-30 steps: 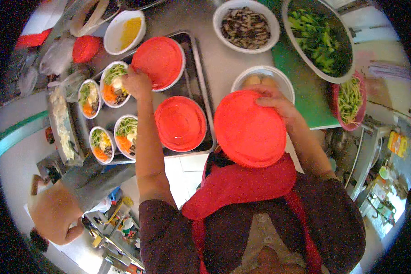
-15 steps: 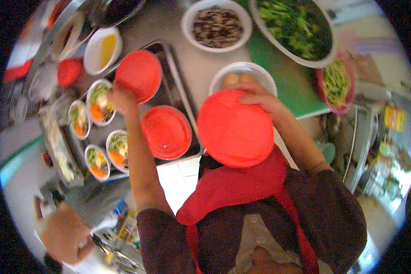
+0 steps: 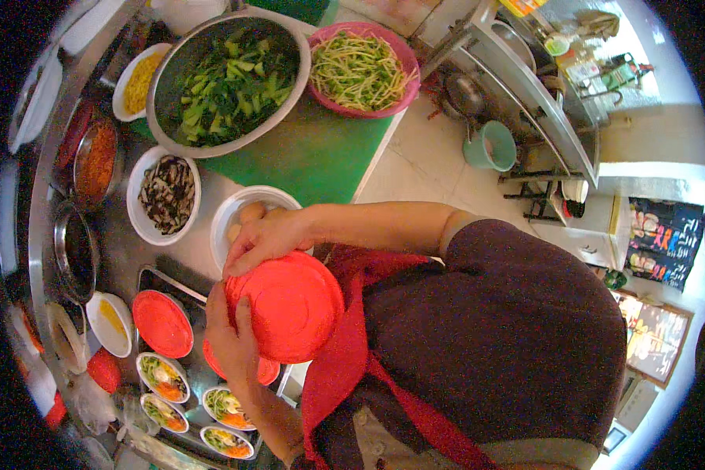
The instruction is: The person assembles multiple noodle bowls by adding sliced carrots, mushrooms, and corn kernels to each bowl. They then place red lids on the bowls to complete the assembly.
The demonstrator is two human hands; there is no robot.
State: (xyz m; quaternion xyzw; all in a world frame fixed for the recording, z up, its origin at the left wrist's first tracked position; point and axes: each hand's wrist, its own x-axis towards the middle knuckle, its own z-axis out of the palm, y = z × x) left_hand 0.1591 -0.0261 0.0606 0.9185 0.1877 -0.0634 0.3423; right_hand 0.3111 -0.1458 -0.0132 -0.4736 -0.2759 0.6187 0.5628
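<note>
A round red plastic lid (image 3: 294, 307) is held in front of my body with both hands. My right hand (image 3: 265, 235) grips its upper rim, with the arm reaching in from the right. My left hand (image 3: 231, 335) grips its left edge from below. Just above the lid stands a white bowl (image 3: 241, 205) of pale round food pieces. Below the lid a metal tray (image 3: 157, 276) carries another red lid (image 3: 162, 323), a partly hidden red lid (image 3: 268, 371) and several small bowls of mixed vegetables (image 3: 163, 377).
On the steel counter sit a large metal bowl of greens (image 3: 227, 78), a pink bowl of sprouts (image 3: 360, 69), a green cutting board (image 3: 317, 153), a white bowl of dark mushrooms (image 3: 167, 196), and bowls of yellow strips (image 3: 137, 82) and chilli (image 3: 94, 160). A sink rack (image 3: 509, 86) stands right.
My left hand left the small bowls on the tray and came to the red lid, so both hands hold it. The view has swung round, so the counter sits differently.
</note>
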